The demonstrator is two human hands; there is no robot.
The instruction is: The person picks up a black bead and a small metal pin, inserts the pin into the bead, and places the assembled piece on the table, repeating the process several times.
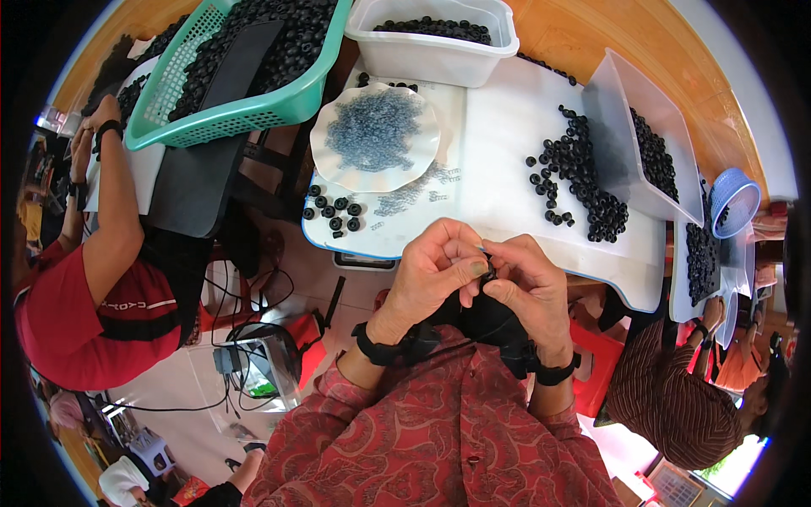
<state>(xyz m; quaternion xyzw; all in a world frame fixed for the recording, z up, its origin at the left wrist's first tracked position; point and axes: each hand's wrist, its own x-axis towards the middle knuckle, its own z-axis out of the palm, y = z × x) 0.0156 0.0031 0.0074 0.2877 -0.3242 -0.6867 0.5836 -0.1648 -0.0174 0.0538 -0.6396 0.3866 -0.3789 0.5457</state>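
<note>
In front of my body, just off the near edge of the white table (498, 160), my left hand (441, 266) and my right hand (534, 286) meet with fingertips pinched together. Between them is a small black round part (487, 275), mostly covered by the fingers. Beyond the left hand stands a white wavy-rimmed plate (332, 169) heaped with small metal springs (376, 131). Loose springs (414, 193) lie beside it. Several black round parts (338, 213) sit at the table's near left corner. A larger scatter of black parts (583, 173) spreads to the right.
At the back are a white tub (431, 59) and a translucent bin (621, 127), both holding black parts. A green basket (228, 122) of them stands to the left. Co-workers sit left, in a red shirt (101, 317), and right, in a striped shirt (676, 397). Cables (241, 355) trail over the floor.
</note>
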